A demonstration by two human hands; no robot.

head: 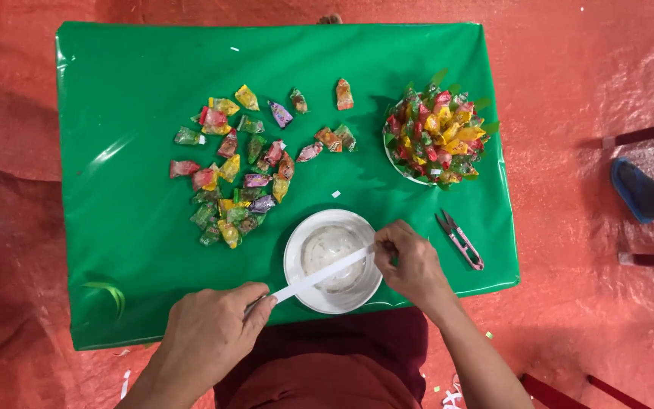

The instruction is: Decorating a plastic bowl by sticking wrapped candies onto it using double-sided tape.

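My left hand (217, 327) and my right hand (412, 261) pinch the two ends of a white paper strip (321, 274), stretched over a white bowl (295, 240) at the near edge of a green-covered table (130, 113). Something pale and clear lies in the bowl. Small thread snips (460, 240) with a pink handle lie just right of my right hand. Loose wrapped candies (245, 163) in several colours are scattered on the table's middle. At the back right, a white plate (396, 165) holds a heap of wrapped candies (437, 135).
A red-orange tarp (584, 68) covers the floor around the table. A blue slipper (639, 191) and dark red chair legs (649, 132) are at the right. Green ribbon (107, 291) lies at the table's near left; paper scraps lie on the floor.
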